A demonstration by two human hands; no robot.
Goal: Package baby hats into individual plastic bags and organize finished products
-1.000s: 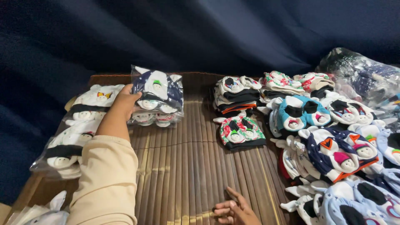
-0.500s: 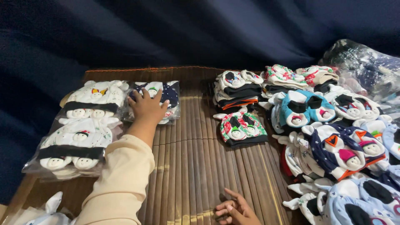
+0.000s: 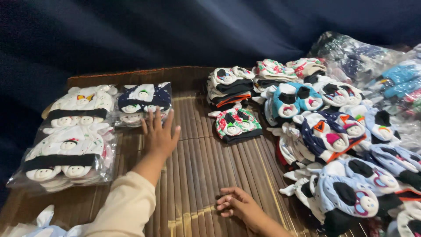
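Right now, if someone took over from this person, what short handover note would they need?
Left hand: open, flat on the mat, fingers touching the near edge of the dark bagged pack.
Right hand: loosely curled, resting on the mat, holding nothing.
Done: dark pack laid beside the white bagged packs at the left.
Left: one floral hat pile sits alone mid-mat; many loose hats are heaped at the right, unbagged.

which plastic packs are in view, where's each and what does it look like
Large clear pack: far left on the mat, flat, white caps with black bands.
Small clear pack: beside it, left hand touching its edge, navy and white caps.
Crinkled clear bags: top right, holding dark and blue items.
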